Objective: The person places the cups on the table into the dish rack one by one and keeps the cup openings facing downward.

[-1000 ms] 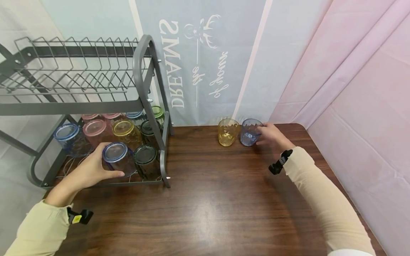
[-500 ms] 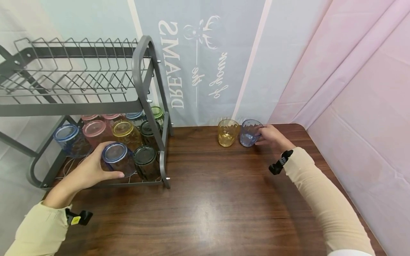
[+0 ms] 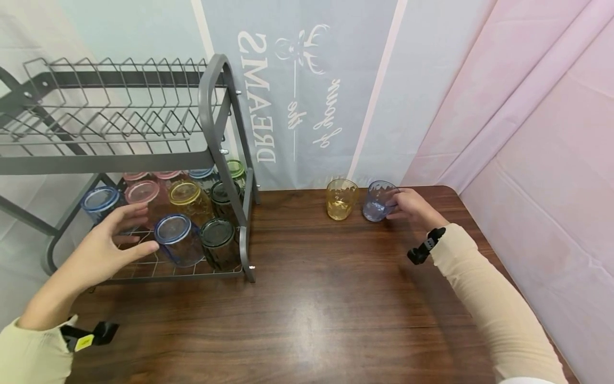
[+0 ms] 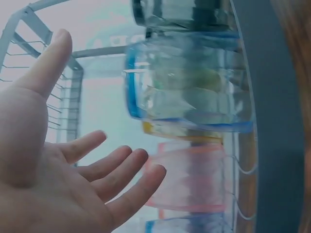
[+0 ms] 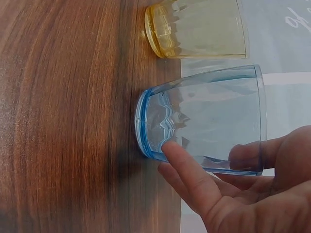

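Observation:
In the head view my left hand is spread beside an upturned clear glass with a blue rim, apart from it. That glass stands at the front of the rack's lower shelf, left of an upturned dark grey glass. The left wrist view shows the palm and spread fingers, with the blue-rimmed glass beyond them. At the back of the table, my right hand holds an upright blue glass by its right side. One fingertip shows through its wall. A yellow glass stands upright just left of it.
A grey metal two-tier dish rack stands on the left. Its lower shelf bears several more upturned glasses, among them a pink one and a yellow one. Behind the brown wooden table hangs a printed curtain.
My left hand has let go of the blue-rimmed glass and drawn back left. The right hand has shifted slightly right with the blue glass, widening the gap to the yellow one.

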Action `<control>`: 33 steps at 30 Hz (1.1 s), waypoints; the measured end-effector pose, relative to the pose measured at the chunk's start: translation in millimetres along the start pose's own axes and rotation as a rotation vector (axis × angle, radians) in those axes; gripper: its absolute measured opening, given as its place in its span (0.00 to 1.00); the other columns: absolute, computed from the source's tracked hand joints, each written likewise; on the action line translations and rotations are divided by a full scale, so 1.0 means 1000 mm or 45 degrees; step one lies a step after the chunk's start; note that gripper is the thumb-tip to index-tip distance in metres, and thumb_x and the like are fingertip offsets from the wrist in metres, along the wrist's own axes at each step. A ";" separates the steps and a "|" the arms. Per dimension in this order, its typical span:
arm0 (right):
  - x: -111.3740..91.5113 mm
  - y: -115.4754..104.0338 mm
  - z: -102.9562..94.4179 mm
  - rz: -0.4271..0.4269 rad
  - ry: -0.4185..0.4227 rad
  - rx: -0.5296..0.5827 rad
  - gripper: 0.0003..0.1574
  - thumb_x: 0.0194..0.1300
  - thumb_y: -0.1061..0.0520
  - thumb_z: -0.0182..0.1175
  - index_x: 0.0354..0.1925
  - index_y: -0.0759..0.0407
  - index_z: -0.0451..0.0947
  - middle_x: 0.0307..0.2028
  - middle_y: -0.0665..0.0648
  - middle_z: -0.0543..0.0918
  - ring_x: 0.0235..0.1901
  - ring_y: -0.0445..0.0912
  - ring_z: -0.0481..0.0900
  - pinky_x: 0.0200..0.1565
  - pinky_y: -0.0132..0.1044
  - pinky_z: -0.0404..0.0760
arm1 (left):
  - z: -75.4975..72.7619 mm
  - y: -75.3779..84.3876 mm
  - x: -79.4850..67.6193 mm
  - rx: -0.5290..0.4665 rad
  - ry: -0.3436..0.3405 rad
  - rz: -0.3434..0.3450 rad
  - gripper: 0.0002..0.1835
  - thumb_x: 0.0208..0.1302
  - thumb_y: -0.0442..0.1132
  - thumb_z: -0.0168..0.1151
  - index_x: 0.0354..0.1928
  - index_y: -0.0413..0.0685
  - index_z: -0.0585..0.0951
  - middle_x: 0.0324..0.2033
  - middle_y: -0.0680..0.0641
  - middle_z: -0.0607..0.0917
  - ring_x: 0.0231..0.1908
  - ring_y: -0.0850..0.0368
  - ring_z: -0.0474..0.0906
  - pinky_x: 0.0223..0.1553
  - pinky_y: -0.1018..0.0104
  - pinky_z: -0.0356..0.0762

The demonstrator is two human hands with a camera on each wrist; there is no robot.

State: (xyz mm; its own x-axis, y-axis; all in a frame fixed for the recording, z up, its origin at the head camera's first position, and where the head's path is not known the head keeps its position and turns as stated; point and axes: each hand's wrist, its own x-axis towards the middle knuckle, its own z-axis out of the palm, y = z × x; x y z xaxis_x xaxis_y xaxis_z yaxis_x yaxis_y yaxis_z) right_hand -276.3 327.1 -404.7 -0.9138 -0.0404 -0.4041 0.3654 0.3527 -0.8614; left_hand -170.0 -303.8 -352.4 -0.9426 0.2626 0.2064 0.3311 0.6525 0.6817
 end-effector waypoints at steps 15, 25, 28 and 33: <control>-0.022 -0.012 -0.003 -0.051 -0.033 0.045 0.32 0.77 0.67 0.39 0.74 0.76 0.52 0.70 0.77 0.58 0.64 0.64 0.66 0.60 0.51 0.79 | 0.000 0.048 -0.006 -0.216 0.422 0.034 0.13 0.72 0.29 0.60 0.55 0.41 0.82 0.42 0.66 0.86 0.39 0.74 0.83 0.40 0.84 0.77; -0.048 -0.025 -0.005 -0.111 -0.044 -0.034 0.33 0.76 0.66 0.37 0.75 0.75 0.54 0.68 0.79 0.63 0.63 0.60 0.72 0.57 0.47 0.82 | 0.018 0.085 -0.012 -0.406 0.242 0.170 0.11 0.70 0.20 0.56 0.50 0.31 0.81 0.43 0.51 0.88 0.36 0.62 0.85 0.39 0.77 0.81; -0.057 -0.031 -0.004 -0.139 -0.061 -0.057 0.32 0.77 0.64 0.37 0.75 0.74 0.55 0.67 0.79 0.64 0.56 0.52 0.77 0.54 0.44 0.83 | 0.024 0.096 -0.013 -0.379 0.213 0.202 0.10 0.70 0.20 0.56 0.49 0.32 0.82 0.42 0.51 0.88 0.36 0.61 0.85 0.40 0.76 0.81; -0.070 -0.038 -0.001 -0.162 -0.085 -0.073 0.31 0.80 0.62 0.37 0.75 0.72 0.55 0.69 0.78 0.63 0.63 0.60 0.73 0.51 0.40 0.85 | 0.036 0.107 -0.009 -0.458 0.069 0.280 0.11 0.70 0.20 0.54 0.49 0.33 0.81 0.42 0.46 0.88 0.39 0.60 0.86 0.40 0.72 0.83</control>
State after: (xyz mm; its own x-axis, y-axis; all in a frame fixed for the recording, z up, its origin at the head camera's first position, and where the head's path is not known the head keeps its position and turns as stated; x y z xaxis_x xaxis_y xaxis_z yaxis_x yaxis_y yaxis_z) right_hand -226.4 317.8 -343.3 -0.9375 -0.1499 -0.3140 0.2349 0.3933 -0.8889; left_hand -124.3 -210.5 -306.8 -0.8552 0.3238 0.4047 0.4973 0.2927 0.8167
